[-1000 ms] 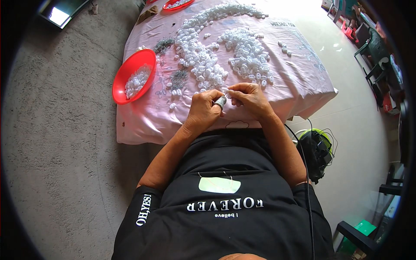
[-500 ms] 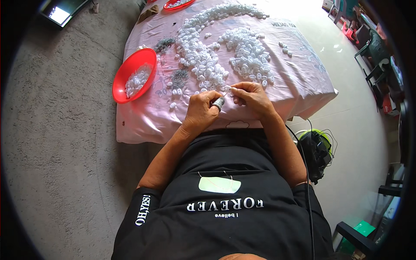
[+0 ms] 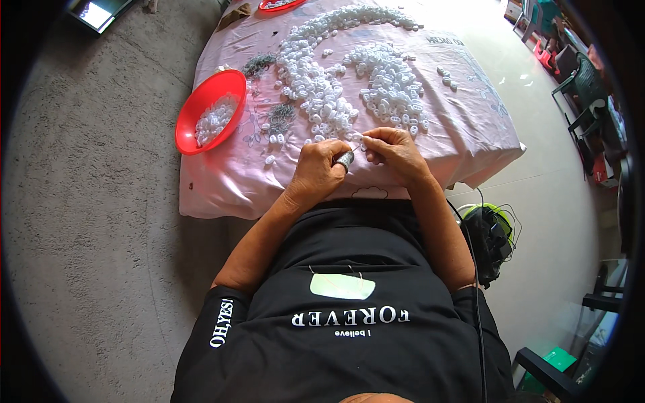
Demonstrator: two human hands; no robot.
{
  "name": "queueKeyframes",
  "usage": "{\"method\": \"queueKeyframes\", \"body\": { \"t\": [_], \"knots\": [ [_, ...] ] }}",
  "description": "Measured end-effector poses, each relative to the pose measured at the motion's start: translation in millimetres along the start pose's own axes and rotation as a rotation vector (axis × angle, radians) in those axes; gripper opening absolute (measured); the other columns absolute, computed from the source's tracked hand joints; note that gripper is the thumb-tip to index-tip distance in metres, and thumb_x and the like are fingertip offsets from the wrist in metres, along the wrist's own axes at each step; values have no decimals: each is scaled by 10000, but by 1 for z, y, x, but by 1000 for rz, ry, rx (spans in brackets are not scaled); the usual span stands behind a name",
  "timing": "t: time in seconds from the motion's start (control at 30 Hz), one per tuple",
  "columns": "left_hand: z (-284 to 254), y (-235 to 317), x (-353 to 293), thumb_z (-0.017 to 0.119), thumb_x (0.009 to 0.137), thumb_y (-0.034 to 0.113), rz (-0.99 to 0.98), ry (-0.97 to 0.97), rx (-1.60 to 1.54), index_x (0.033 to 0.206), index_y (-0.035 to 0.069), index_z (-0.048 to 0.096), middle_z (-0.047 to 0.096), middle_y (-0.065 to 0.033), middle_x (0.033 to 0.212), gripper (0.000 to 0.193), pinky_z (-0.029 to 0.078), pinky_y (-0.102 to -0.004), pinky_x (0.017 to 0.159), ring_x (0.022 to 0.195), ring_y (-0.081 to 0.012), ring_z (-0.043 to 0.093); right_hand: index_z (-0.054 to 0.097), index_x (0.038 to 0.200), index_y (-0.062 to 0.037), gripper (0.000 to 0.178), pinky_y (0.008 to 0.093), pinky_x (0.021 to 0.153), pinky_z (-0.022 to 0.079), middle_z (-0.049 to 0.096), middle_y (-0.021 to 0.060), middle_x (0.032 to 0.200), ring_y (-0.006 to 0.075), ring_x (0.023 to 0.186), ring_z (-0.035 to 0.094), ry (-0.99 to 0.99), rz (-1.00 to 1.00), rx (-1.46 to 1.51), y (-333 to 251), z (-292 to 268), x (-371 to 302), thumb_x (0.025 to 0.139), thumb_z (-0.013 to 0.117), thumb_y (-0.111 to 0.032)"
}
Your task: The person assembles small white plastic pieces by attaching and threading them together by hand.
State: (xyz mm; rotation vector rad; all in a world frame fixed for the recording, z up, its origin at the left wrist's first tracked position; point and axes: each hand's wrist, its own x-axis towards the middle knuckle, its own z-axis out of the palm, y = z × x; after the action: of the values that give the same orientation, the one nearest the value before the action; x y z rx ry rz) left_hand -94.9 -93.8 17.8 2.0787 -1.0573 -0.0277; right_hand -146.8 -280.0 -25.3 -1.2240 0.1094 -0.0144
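Observation:
My left hand is closed around a short tool with a silvery grey wrapped grip. Its thin shaft points toward my other hand. Fingers pinched, my right hand holds a small white oval plastic piece, mostly hidden by the fingertips. The two hands almost meet over the table's near edge. Just beyond them lies a heap of white two-holed plastic pieces, with a second heap to its right. Small grey metal bits are scattered left of the heaps.
A red bowl with white pieces tilts at the table's left edge; part of another red bowl shows at the far side. The pink cloth hangs over the edges. At right are a black bag, a cable and chairs.
The view has shifted slightly. Both hands stay close together at the table edge; the white piece now shows less, tucked nearer to my right fingertips.

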Motion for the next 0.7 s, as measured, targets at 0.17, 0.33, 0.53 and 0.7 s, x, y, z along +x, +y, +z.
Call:
{"method": "queueKeyframes", "body": {
  "t": [0.17,0.33,0.53,0.7],
  "knots": [
    [2,-2,-1,606,789,2,-11,26,-21,925,-13,660,650,-136,762,147,477,-292,603,659,-183,624,657,994,15,191,167,541,432,626,16,715,52,596,567,7,10,27,0,-1,-1,879,644,-137],
    [6,-3,-2,576,802,-33,-81,11,-99,947,-19,654,649,-116,788,165,496,-266,554,629,-146,621,653,979,6,175,167,528,429,622,19,712,55,592,565,-5,30,105,5,-8,3,886,637,-141],
    [9,-4,0,553,812,-51,-72,22,-133,973,-24,647,640,-91,798,188,511,-248,545,637,-116,620,648,972,-2,157,166,521,425,610,13,701,58,584,561,-25,26,234,6,-10,3,888,632,-133],
    [11,-5,1,549,812,-61,-53,31,-128,974,-23,646,635,-85,798,193,514,-242,552,652,-106,613,641,951,2,117,171,553,435,617,25,769,64,616,540,-36,44,247,7,-13,4,898,611,-99]
  ]
}}
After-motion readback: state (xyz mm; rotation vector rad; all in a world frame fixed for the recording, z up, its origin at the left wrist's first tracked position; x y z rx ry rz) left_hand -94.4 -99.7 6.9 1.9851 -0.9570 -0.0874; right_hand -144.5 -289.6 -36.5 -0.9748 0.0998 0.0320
